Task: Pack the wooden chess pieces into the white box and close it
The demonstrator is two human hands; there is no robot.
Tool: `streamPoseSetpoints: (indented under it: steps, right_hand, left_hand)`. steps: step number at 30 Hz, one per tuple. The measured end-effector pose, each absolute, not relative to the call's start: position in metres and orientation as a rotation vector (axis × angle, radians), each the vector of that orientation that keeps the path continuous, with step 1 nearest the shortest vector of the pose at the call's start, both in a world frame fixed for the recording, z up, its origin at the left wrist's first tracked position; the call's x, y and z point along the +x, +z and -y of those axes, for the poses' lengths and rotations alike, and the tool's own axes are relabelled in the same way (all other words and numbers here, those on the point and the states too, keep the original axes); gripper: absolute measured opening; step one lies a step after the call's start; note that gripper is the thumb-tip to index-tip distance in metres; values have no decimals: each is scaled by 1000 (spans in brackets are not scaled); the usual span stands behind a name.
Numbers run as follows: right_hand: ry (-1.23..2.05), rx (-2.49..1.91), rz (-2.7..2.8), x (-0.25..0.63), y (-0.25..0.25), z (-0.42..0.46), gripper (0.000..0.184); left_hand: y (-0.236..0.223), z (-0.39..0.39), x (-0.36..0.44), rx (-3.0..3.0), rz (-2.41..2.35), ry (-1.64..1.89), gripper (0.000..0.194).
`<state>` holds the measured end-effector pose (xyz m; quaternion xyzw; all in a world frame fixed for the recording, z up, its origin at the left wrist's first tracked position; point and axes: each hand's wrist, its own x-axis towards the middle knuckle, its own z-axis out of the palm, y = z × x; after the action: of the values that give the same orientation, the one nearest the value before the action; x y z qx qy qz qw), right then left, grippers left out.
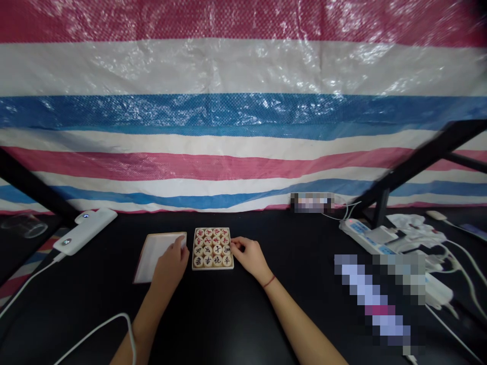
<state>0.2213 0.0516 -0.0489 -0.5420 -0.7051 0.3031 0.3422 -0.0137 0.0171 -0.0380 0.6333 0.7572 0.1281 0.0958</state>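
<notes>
A square box (pixel 194 270) holds round Chinese chess pieces (pixel 207 250) in tidy rows, the far rows marked in red and the near rows in black. My right hand (pixel 249 256) is at the box's right side, thumb and fingers pinched together against its edge. Left of the box lies a shallow lid (pixel 146 258), its pale inside facing up. My left hand (pixel 173 261) covers the lid's right edge with its fingers bent; part of their grip is hidden behind the hand.
On the left lie a white device (pixel 87 230) with a cable and a clear cup (pixel 25 225). To the right are a white power strip (pixel 365 233), plugs and tangled cables. Striped sheeting (pixel 228 116) hangs behind the black table (pixel 216 324), between dark slanted bars (pixel 411 162).
</notes>
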Motion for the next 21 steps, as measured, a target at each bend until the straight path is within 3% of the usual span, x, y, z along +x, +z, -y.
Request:
streamPoseSetpoints:
  steps: [8,16,21]
  right_hand:
    - [787,-1383,1850,216,-52,-51,18]
    - [744,-1399,1798,215,-52,-46,15]
    - [752,-1405,1794,216,-51,-40,16]
  left_hand:
    - [-27,-26,-9,2096,-2269,534,34]
    - [-21,-45,13,2104,-2260,334,28]
    - [-26,-40,14,2086,-2262,408,24]
